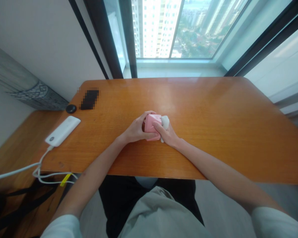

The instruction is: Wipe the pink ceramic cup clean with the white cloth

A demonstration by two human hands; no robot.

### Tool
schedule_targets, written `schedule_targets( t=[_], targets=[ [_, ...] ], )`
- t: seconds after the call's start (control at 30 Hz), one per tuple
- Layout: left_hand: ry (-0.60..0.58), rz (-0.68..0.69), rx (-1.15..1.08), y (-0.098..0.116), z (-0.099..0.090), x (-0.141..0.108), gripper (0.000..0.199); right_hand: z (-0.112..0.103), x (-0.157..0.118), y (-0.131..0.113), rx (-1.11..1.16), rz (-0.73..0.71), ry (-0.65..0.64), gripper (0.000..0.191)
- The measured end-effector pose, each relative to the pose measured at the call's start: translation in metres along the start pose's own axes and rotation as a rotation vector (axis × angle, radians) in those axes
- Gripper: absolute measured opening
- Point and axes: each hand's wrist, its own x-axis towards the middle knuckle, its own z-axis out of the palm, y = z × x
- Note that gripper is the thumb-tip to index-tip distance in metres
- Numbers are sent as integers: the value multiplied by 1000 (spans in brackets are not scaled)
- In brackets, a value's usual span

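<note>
A small pink box-like object (151, 120) is held up between both hands, above the middle of the wooden table (213, 132). My left hand (136, 129) is closed around its left side, with the thumb along the lower front. On the right side, my right hand (169, 135) grips the same object, its thumb pressed on the front face. A soft-looking white piece (165, 122) sticks out between the pink object and my right hand; whether it is attached I cannot tell. Most fingers of both hands are hidden behind these things.
On the table's left lie a white power strip (63, 131) with a white cable (20, 172), a round black item (71, 108) and a dark blurred-out rectangle (89, 99). A window (173, 33) stands behind the table's far edge, and a curtain (37, 86) hangs at left.
</note>
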Motion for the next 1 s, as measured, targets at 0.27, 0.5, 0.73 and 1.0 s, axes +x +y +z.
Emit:
schedule_targets(
  t=[0.27,0.5,0.73,1.0],
  targets=[
    [10,72,14,-13,4,-3,98,2,0,-4,33,7,2,57],
    [11,167,29,-19,7,-5,105,0,1,-4,38,32,23,59],
    [56,398,186,-25,1,-2,109,0,9,-3,146,51,47,59],
    [-9,379,369,-24,-3,-2,130,-8,25,10,389,207,127,52]
  ],
)
